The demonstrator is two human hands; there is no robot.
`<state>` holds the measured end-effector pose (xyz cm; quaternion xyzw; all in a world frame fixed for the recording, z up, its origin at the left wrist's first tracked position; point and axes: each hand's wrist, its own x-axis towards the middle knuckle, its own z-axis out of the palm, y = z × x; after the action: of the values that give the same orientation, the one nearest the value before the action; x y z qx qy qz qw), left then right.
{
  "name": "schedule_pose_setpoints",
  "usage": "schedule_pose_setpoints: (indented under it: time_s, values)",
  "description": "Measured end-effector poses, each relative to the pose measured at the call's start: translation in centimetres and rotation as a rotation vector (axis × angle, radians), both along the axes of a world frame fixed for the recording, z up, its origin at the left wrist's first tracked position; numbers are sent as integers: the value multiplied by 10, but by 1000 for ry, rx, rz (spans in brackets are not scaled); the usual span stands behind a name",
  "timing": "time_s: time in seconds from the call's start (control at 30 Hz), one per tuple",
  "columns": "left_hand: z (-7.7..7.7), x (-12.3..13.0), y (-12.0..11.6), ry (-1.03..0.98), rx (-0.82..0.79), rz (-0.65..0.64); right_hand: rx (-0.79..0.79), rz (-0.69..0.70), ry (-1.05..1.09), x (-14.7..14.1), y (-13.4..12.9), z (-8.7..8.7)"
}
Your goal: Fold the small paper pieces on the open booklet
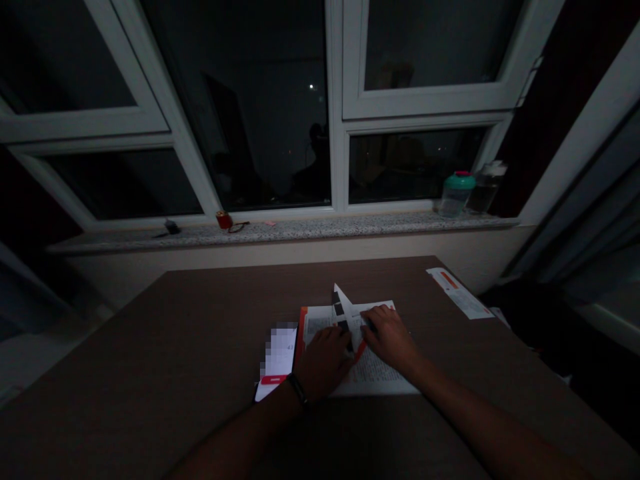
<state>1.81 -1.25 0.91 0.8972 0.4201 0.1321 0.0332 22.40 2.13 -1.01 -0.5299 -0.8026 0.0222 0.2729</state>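
Lower center: left hand (327, 353) (dark wristband (297, 389)) and right hand (390, 337) on folded paper (354, 321), mid-frame over printed sheets (380, 375). Fingers curled; too dim to tell if pinching. Lit phone (281, 353) just left. Loose sheet (461, 295) right of frame. Farther, sill (310, 229): small red object (223, 220) left, teal-lidded bottle (456, 195) right.

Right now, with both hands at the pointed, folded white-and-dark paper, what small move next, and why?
Probably press the folded paper flatter: its tip seems raised above the white printed sheet, and the left hand and right hand are both at it.
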Motion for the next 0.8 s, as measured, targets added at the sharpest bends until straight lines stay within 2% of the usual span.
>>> schedule_pose_setpoints:
  time_s: [0.3, 0.53, 0.7, 0.8]
  values:
    - [-6, -2, 2, -52, -53, -8, -16, 125, 221, 0, -1, -7]
    - [-4, -2, 1, -108, -93, -103, 61, 185, 358, 1, -5, -2]
    - [-4, -3, 0, -139, -153, -165, 82, 198, 394, 1, -8, 3]
    - [-2, -2, -2, -178, -152, -151, 103, 232, 368, 1, -9, 4]
